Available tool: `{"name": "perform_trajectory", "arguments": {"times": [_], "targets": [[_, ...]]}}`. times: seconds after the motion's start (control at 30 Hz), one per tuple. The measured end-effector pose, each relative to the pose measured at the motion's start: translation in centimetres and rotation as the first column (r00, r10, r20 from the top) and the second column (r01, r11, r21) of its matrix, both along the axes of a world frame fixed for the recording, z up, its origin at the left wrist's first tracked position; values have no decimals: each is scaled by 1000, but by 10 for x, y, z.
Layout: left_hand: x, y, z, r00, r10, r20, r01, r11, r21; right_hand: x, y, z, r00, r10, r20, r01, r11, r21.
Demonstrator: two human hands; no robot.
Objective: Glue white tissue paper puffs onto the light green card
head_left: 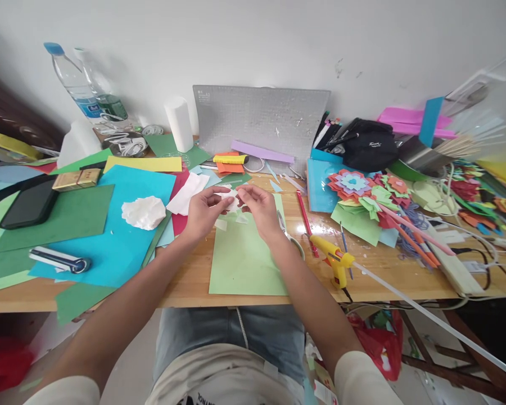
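My left hand and my right hand meet above a light green paper sheet at the middle of the wooden table. Both pinch a small whitish paper piece between their fingertips. Scissors lie partly hidden just right of my right wrist. A red pencil lies beside them. A crumpled white tissue rests on blue paper to the left.
A yellow glue gun lies at the right near the table's front edge. Paper flowers and sticks crowd the right side. A grey cutting mat leans on the wall. Bottles, a phone and coloured sheets fill the left.
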State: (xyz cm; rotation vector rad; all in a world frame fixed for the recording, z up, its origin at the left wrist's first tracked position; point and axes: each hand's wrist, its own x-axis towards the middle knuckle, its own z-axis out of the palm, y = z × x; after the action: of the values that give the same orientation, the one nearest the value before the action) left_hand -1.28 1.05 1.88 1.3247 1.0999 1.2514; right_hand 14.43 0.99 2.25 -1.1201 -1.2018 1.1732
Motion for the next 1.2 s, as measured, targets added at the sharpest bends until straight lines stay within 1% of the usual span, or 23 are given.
{"name": "perform_trajectory", "arguments": {"times": [0.1, 0.17, 0.23, 0.37, 0.47, 0.57, 0.67, 0.77, 0.87, 1.0, 1.07, 1.2], "targets": [[1, 1, 1, 998, 25, 62, -22, 998, -60, 2, -2, 1, 992, 87, 92, -97, 989, 109], [0, 1, 0, 995, 34, 93, -26, 995, -93, 2, -3, 1, 983, 119, 138, -142, 975, 169], [0, 2, -1, 993, 33, 109, -21, 994, -111, 0, -3, -1, 983, 95, 159, -128, 969, 209], [0, 3, -3, 995, 3, 100, 7, 995, -103, -4, -2, -5, 987, 7, 162, -47, 968, 247], [1, 3, -6, 994, -30, 100, 40, 995, -93, -5, -1, -6, 997, -11, 71, -2, 983, 182], [1, 3, -8, 989, -58, 135, 68, 995, -73, -4, 1, -5, 997, -21, -79, 25, 999, 47], [1, 3, -9, 987, -106, 124, 110, 994, -26, -3, 2, -4, 974, -78, -212, 64, 995, -72], [1, 1, -9, 986, -143, 87, 143, 990, 3, 0, 4, -3, 944, -111, -309, 65, 986, -155], [1, 1, -9, 990, -125, 57, 124, 992, 14, 2, 5, -3, 916, -118, -384, 36, 976, -214], [1, 1, -10, 999, -46, -21, 47, 997, 57, 4, 4, -2, 898, -72, -434, -45, 966, -254], [1, 1, -8, 998, -48, -27, 49, 997, 57, 3, 3, -1, 903, -44, -428, -76, 963, -258], [1, -2, -4, 996, -89, 7, 88, 994, 64, 0, 0, -2, 926, 10, -378, -113, 962, -250]]}}
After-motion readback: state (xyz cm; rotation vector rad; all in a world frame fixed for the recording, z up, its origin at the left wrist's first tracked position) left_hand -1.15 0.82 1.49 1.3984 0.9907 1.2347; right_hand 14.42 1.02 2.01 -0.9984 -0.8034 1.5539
